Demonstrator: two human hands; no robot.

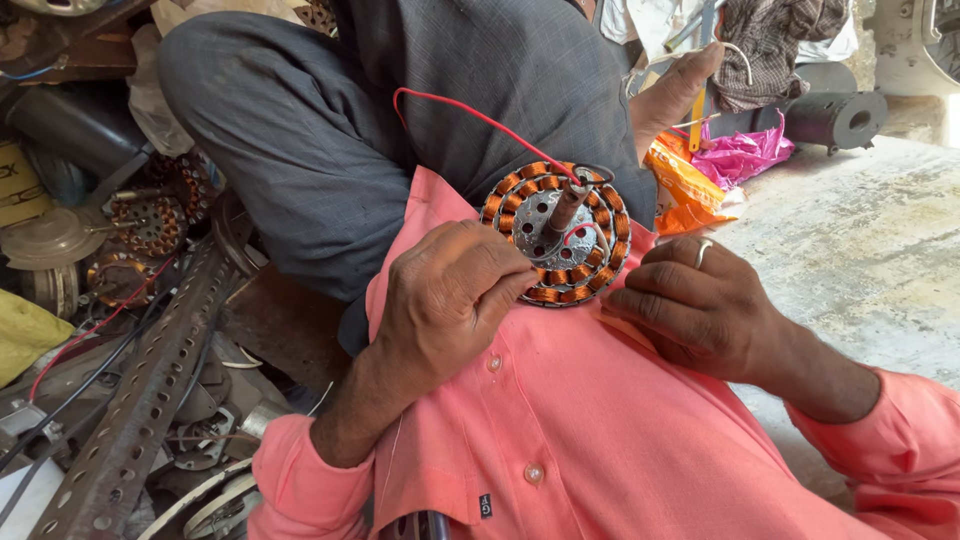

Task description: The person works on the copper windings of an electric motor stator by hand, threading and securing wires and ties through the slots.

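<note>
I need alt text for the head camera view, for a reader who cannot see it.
Two hands, left hand and right hand, hold a round copper-wound motor stator against a pink shirt. A red wire runs from it, and metal scrap parts lie at the left.

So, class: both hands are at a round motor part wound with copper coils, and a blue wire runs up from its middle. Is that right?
Not quite. In the head view the wire is red, not blue. The rest stands: the left hand and right hand are both at the round motor part wound with copper coils.
</note>
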